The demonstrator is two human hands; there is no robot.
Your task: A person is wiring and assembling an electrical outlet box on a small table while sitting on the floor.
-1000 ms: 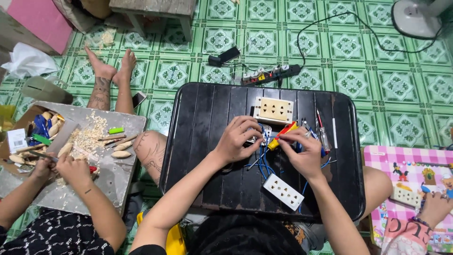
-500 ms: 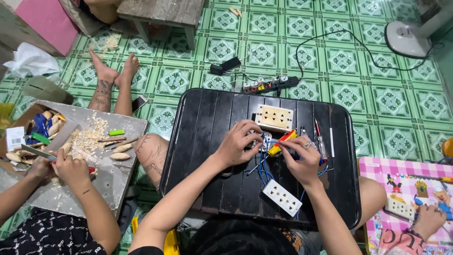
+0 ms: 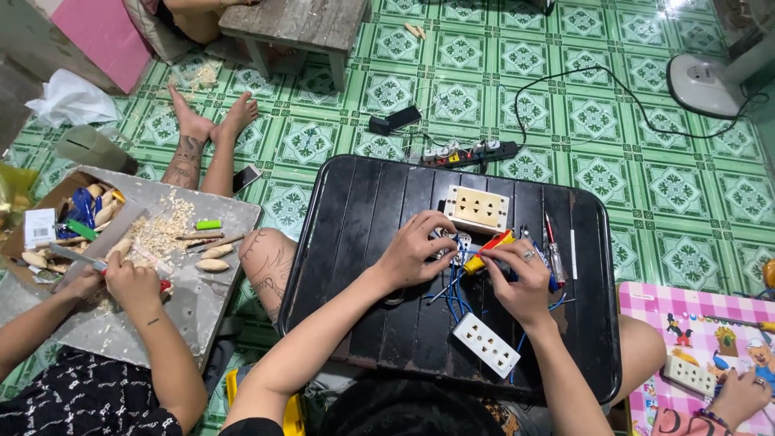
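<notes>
At the far left I see another person's hands (image 3: 121, 278) working with a blade over wood shavings on a grey board (image 3: 202, 303). Moving right, on the black slatted tray (image 3: 355, 242), my left hand (image 3: 412, 250) is curled shut, fingertips pinching a small socket insert (image 3: 454, 245) with blue wires (image 3: 456, 291) trailing from it. Just beside it, my right hand (image 3: 521, 274) is closed around a red-and-yellow tool (image 3: 492, 250) whose tip points at the insert. A cream socket plate (image 3: 476, 207) lies just above the hands; a white socket plate (image 3: 486, 345) lies below them on the tray. A red screwdriver (image 3: 554, 246) rests to the right. At the far right, another hand (image 3: 739, 396) touches a pink mat (image 3: 694, 339).
</notes>
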